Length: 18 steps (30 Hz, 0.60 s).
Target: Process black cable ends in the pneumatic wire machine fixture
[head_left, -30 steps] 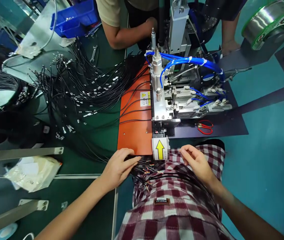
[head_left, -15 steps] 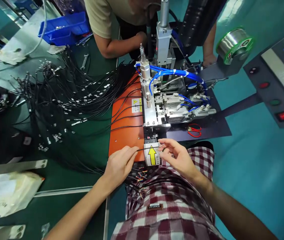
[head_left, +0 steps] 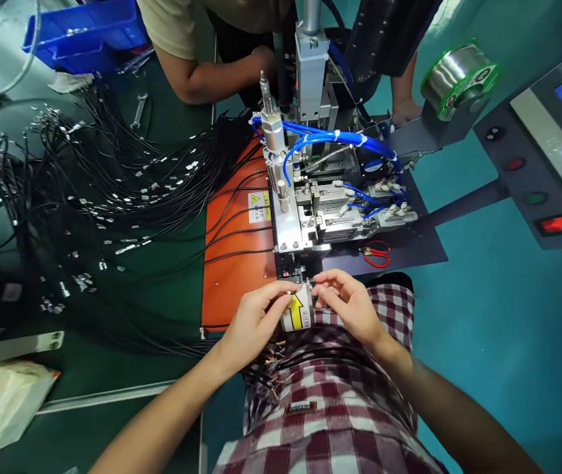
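Observation:
My left hand (head_left: 258, 319) is closed in a pinch on a black cable, most of which its fingers hide. Thin wires (head_left: 305, 286) at the cable's end show between my hands. My right hand (head_left: 348, 304) is closed at those wire ends, thumb and forefinger together, the other fingers curled. Both hands are above a white label with a yellow arrow (head_left: 297, 313) at the machine's near end. Below my left hand, more cable ends with coloured bare wires (head_left: 273, 355) lie by my lap. Beyond the hands stands the metal machine (head_left: 288, 227) with blue air tubes (head_left: 330, 137).
Black cables (head_left: 162, 191) spread over the green table and orange plate (head_left: 238, 283). Red-handled snips (head_left: 376, 254) lie right of the machine. A solder spool (head_left: 458, 79), a control panel (head_left: 532, 164), a blue bin (head_left: 87, 36) and a co-worker's arm (head_left: 211, 82) are around.
My left hand has slid right along the cable, closer to my right hand, leaving only a short wire end between them. The whole view has shifted slightly.

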{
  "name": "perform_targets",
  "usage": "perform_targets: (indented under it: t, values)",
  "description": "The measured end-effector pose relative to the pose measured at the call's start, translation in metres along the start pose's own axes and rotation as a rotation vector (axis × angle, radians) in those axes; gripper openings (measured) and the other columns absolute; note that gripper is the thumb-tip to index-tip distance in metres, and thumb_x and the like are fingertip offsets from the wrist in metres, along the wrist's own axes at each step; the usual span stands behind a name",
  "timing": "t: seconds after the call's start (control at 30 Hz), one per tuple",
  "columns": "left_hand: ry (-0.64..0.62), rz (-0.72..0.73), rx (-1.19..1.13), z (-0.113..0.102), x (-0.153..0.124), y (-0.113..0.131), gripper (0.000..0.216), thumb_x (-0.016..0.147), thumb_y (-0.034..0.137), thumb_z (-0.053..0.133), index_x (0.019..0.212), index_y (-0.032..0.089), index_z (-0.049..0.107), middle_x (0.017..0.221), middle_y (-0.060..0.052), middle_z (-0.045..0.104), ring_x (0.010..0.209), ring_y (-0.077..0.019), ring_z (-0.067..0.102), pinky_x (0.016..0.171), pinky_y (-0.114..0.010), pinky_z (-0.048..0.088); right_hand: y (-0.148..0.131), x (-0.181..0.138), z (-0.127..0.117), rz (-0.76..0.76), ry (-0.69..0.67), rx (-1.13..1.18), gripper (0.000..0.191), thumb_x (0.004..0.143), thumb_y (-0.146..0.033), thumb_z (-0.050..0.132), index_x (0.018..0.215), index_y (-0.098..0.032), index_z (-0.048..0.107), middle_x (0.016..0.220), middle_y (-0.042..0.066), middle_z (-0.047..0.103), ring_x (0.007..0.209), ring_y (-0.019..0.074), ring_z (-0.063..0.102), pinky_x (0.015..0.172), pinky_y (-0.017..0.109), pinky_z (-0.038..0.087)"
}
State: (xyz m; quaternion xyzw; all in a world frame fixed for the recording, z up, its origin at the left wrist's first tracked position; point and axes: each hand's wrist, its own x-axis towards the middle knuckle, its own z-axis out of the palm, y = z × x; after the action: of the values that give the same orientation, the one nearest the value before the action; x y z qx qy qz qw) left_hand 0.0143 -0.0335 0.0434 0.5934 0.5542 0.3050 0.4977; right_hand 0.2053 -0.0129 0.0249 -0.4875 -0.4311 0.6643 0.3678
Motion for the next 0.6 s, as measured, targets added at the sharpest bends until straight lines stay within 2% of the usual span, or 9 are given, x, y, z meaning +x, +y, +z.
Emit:
perform_targets:
  t: [0.1, 0.23, 0.4, 0.6]
  values:
    - [0.027, -0.054, -0.068, 0.0, 0.0, -0.001, 0.018, 0.089, 0.032, 0.055, 0.092, 0.017, 0.066, 0.086, -0.003, 0.068, 0.074, -0.014, 0.062, 0.066, -0.023, 0.05, 0.0, 0.0, -0.001, 0.008, -0.014, -0.011, 0.02, 0.08, -0.038, 0.067, 0.089, -0.02, 0.064, 0.079, 0.003, 0.065, 0.063, 0.0148, 0.06, 0.063, 0.029, 0.049]
    - [0.097, -0.104, -0.177, 0.004, -0.001, 0.003, 0.014, 0.083, 0.03, 0.063, 0.078, 0.017, 0.061, 0.072, 0.0, 0.063, 0.063, -0.0117, 0.059, 0.06, -0.022, 0.05, -0.001, -0.002, 0.005, -0.004, -0.092, 0.052, 0.019, 0.083, -0.039, 0.064, 0.086, -0.02, 0.064, 0.074, 0.002, 0.065, 0.058, 0.0132, 0.057, 0.061, 0.029, 0.047]
    - [0.1, -0.129, -0.204, 0.005, 0.001, 0.006, 0.014, 0.081, 0.028, 0.065, 0.077, 0.017, 0.059, 0.067, 0.001, 0.061, 0.059, -0.0113, 0.059, 0.058, -0.022, 0.05, -0.002, 0.0, 0.01, 0.049, -0.103, 0.152, 0.023, 0.079, -0.041, 0.069, 0.08, -0.02, 0.063, 0.068, 0.0, 0.062, 0.056, 0.0123, 0.054, 0.058, 0.028, 0.046]
    - [0.045, -0.2, -0.32, 0.003, 0.003, 0.008, 0.018, 0.08, 0.031, 0.067, 0.079, 0.016, 0.057, 0.061, 0.003, 0.059, 0.052, -0.0095, 0.057, 0.05, -0.02, 0.047, 0.0, 0.003, 0.015, 0.13, -0.14, 0.289, 0.022, 0.077, -0.039, 0.072, 0.077, -0.018, 0.063, 0.066, -0.002, 0.059, 0.053, 0.0091, 0.05, 0.054, 0.024, 0.042]
